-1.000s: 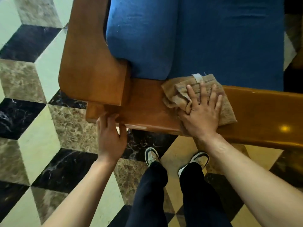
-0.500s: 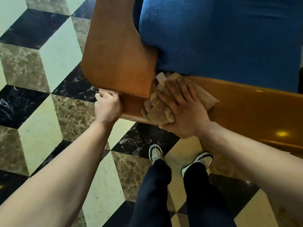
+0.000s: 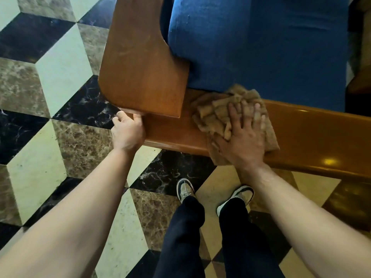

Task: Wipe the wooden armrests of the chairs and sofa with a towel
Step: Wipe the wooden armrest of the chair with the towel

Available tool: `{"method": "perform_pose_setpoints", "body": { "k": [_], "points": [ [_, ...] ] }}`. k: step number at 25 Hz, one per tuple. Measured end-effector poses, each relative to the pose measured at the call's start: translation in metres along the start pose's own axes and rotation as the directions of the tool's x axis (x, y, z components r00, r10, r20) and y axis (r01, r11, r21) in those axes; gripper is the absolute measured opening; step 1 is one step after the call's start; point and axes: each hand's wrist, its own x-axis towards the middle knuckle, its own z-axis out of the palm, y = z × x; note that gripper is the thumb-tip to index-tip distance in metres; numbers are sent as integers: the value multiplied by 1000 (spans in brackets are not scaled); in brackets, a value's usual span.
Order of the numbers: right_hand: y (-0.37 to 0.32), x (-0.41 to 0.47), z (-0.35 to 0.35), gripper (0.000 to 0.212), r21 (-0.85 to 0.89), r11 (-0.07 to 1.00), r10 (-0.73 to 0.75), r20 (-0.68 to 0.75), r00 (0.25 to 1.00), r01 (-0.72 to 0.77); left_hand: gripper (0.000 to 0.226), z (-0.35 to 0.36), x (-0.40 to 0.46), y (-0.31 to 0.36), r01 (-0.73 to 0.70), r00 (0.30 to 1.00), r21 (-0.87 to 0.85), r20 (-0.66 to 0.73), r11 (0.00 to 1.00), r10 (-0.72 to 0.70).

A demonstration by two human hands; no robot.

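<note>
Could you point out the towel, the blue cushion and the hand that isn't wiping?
towel (image 3: 210,119): head view, on its bunched folds left of the fingers.
blue cushion (image 3: 261,47): head view, middle of the blue fabric.
left hand (image 3: 128,133): head view, back of the hand gripping the wooden edge.

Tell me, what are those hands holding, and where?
Left hand grips the wooden panel's lower edge; right hand presses flat on the crumpled towel.

Bright, warm indoor light, sharp at centre.
A glare spot shone on the glossy armrest; the fingers blurred slightly; wide-angle distortion bent the floor tiles near the edges.
</note>
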Motion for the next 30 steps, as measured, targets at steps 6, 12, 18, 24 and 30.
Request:
{"method": "perform_pose_setpoints", "body": {
  "k": [6,12,18,24,30],
  "points": [
    [-93,15,3,92,129,934,336,-13,942,-332,62,4,-2,-1,-6,1000,-41,-28,999,5],
    [1,-28,16,79,-49,884,-468,-55,882,465,71,6,-2,-13,-74,994,-86,-88,994,66],
    [130,-62,22,72,-139,911,-405,-128,905,388,75,33,-35,-22,61,968,-407,-198,911,-153],
    [236,-82,6,76,-153,941,-320,-105,942,302,68,80,-74,34,350,898,-803,140,483,-418],
    [313,-96,-3,84,-99,976,-203,-70,977,196,64,175,-168,135,491,837,-750,264,444,-479]
  ]
}}
